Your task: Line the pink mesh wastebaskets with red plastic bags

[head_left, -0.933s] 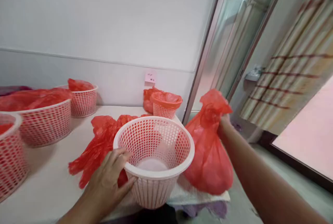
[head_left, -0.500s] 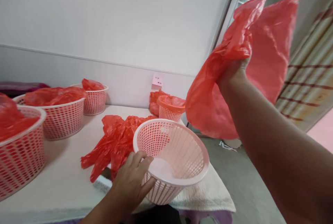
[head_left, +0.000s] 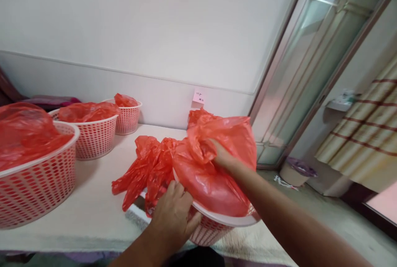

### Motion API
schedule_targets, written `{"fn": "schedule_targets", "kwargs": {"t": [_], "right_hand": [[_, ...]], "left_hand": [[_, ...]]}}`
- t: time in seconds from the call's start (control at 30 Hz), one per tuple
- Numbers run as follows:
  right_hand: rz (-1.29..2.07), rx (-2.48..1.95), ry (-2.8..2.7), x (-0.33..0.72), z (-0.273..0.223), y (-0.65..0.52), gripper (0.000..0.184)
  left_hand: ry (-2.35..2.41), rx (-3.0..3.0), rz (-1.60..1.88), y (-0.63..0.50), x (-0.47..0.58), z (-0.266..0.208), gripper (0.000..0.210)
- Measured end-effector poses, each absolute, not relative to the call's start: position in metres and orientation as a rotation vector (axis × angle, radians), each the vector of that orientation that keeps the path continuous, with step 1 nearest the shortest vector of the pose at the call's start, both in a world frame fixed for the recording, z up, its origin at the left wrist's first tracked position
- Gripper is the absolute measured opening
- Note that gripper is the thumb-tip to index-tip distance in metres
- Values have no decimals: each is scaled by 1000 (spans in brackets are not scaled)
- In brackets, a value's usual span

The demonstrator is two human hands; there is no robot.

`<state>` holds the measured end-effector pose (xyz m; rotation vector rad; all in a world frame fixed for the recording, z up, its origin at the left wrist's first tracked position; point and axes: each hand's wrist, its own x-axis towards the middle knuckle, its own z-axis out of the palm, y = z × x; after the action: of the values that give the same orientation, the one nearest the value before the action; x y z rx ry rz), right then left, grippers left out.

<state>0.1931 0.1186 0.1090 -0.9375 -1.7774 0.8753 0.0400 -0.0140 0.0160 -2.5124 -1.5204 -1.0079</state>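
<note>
right hand fingers pinch red bag down into tilted basket at tabletop's near edge — left hand clasps its near wall.

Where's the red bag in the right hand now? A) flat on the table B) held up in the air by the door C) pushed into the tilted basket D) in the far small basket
C: the right hand presses the red plastic bag into the tilted pink basket, which the left hand steadies.
</note>
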Motion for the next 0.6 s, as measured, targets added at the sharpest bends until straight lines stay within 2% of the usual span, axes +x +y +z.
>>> {"fn": "schedule_targets", "kwargs": {"t": [0.07, 0.13, 0.23, 0.33, 0.5, 0.6], "right_hand": [[936, -1010, -1943, 200, 97, 111, 10], [981, -1060, -2089, 206, 88, 106, 6], [1054, -1114, -2296, 207, 74, 104, 11], [1092, -1139, -2476, 202, 66, 105, 20], [994, -1142, -2576, 198, 83, 91, 22], [768, -1156, -2607, 213, 102, 70, 19]], "left_hand": [[-1584, -2520, -938, -14, 41, 16, 22], [-1589, -2491, -940, -14, 41, 16, 26], [-1572, -2452, -963, -12, 41, 15, 38], [-1603, -2490, -919, -10, 38, 14, 24], [-1434, -2490, -962, -8, 24, 7, 24], [-1415, -2439, -1030, -6, 11, 4, 22]]}}
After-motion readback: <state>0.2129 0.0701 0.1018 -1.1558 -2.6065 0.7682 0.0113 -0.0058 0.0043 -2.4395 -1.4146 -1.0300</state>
